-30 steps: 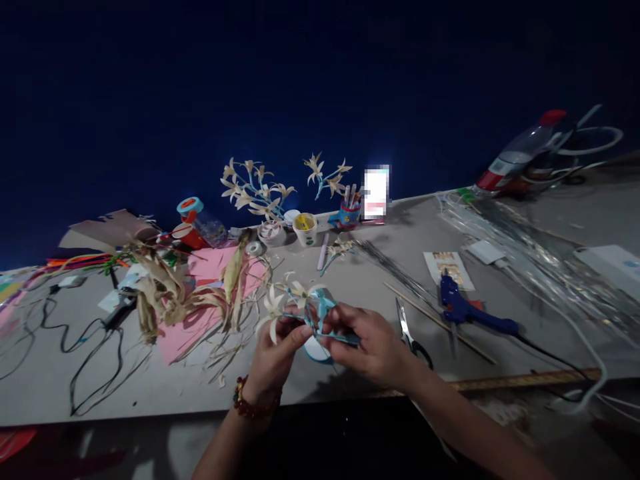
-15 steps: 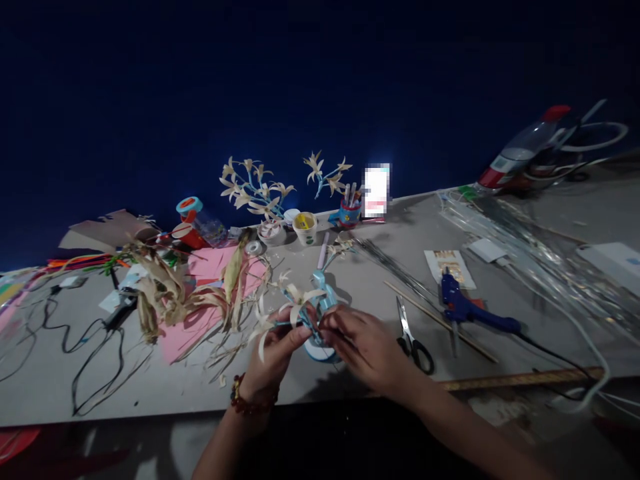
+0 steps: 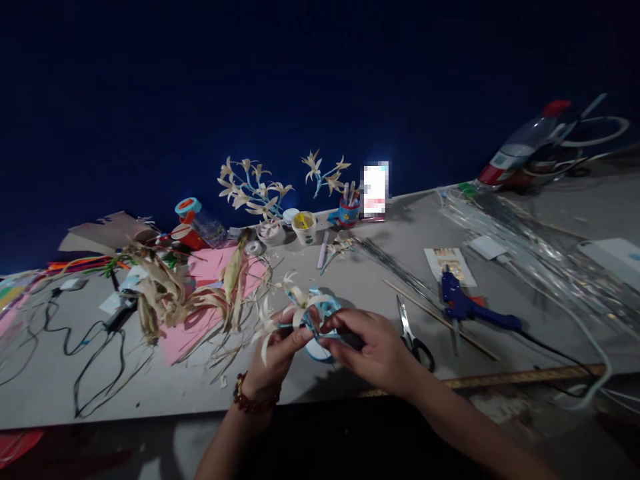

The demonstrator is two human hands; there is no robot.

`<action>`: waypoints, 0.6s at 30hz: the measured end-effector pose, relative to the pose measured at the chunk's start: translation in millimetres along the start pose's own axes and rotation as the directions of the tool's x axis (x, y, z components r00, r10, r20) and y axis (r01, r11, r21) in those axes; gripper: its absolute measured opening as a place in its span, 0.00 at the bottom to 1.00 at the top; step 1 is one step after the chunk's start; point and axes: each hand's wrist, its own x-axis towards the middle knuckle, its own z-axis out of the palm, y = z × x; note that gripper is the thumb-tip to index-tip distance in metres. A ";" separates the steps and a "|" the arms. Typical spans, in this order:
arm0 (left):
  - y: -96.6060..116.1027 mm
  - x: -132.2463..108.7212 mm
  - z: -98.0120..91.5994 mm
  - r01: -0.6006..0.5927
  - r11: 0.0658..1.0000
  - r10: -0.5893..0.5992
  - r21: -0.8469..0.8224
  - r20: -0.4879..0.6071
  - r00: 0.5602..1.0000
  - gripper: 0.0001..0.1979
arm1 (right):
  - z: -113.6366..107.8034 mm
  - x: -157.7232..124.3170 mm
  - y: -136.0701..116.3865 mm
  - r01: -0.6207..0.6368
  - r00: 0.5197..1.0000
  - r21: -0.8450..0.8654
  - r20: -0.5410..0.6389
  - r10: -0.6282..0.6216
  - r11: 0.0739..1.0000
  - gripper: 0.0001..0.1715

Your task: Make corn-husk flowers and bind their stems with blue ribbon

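Observation:
My left hand point(image 3: 280, 353), a beaded bracelet at its wrist, is closed on a spray of handmade cream flowers point(image 3: 301, 301) with blue-wrapped stems. Thumb and fingers pinch the stems near their joint, and pale petals fan out over the knuckles. My right hand point(image 3: 373, 343) is closed at the stem's lower end, its fingertips pinching light-blue tape point(image 3: 327, 305) that curls behind the fingers. The fingers partly hide that pinch. Below both hands, partly covered, a round blue-and-white object point(image 3: 319, 350) rests on the table.
Scissors point(image 3: 413, 337), a blue glue gun point(image 3: 470, 310) and thin wires point(image 3: 395, 263) lie to the right. Dried husks point(image 3: 165, 287) and pink paper point(image 3: 200, 327) occupy the left. Finished flower branches point(image 3: 253, 190) stand behind, near cups point(image 3: 305, 233) and a lit phone point(image 3: 375, 190).
The blue strip above my hands has dropped from nearly upright to a low curl. My right hand has turned slightly, its fingers spreading a little at the stem. My left hand keeps its hold.

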 end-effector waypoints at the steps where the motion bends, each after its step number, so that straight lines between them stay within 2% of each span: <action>1: 0.7 0.5 0.8 -0.001 1.000 0.001 -0.008 0.010 1.000 0.11 | 0.4 0.3 0.9 0.007 1.000 0.013 -0.013 -0.007 1.000 0.05; 7: 8.4 4.4 5.8 0.017 1.000 -0.018 -0.003 -0.018 1.000 0.12 | 5.1 1.8 3.8 0.062 0.995 0.115 -0.090 -0.052 0.991 0.06; 10: 10.3 5.8 5.3 0.017 1.000 -0.017 -0.009 0.019 1.000 0.12 | 7.7 2.6 4.4 0.018 0.994 0.217 -0.113 0.007 0.976 0.07; 13: 10.3 6.4 4.1 0.007 1.000 -0.008 0.008 0.077 0.997 0.12 | 11.3 2.9 6.9 -0.074 0.992 0.326 -0.074 0.103 0.943 0.07; 16: 8.7 6.5 4.5 -0.011 0.999 0.008 0.045 0.073 0.997 0.14 | 15.1 2.9 10.6 -0.137 0.986 0.409 -0.033 0.164 0.902 0.10; 18: 6.2 6.2 5.3 -0.013 0.999 0.011 0.038 0.043 0.999 0.13 | 16.4 2.9 12.0 -0.136 0.982 0.424 -0.060 0.178 0.895 0.11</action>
